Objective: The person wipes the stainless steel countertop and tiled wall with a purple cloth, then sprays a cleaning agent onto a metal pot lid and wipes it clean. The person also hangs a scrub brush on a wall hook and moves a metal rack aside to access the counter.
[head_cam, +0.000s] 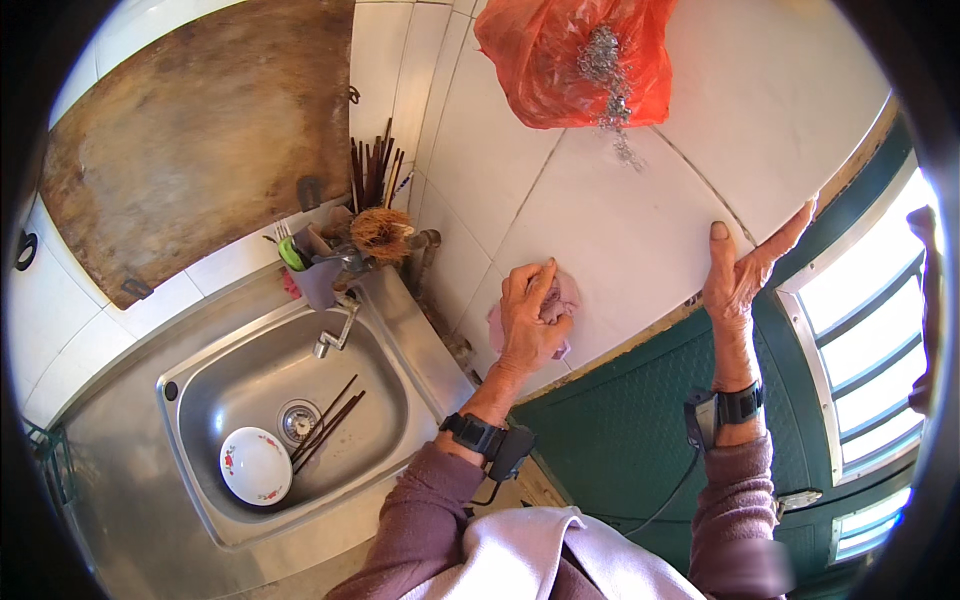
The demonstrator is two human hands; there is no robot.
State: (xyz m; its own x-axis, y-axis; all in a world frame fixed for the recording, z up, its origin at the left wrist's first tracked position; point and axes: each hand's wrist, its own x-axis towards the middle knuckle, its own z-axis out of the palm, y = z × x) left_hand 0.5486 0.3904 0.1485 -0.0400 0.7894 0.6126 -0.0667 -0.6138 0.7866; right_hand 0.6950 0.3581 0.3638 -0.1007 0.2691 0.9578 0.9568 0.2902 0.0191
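My left hand (529,315) presses on a crumpled pink cloth (570,294) against the white tiled surface (637,225), its fingers bent over the cloth. Further right, my right hand (735,277) rests at the edge of the same tiles, thumb and fingers apart, holding nothing. A red plastic bag (540,75) lies on the tiles beyond both hands, with steel wool (600,56) showing on it and a loose strand trailing past its edge.
A stainless steel sink (367,450) at left holds a floral white bowl (256,466) and chopsticks (330,431). Behind it are a faucet (341,326), a utensil holder (315,281) and a brown-stained board (202,135). A green door (622,420) with a barred window stands at right.
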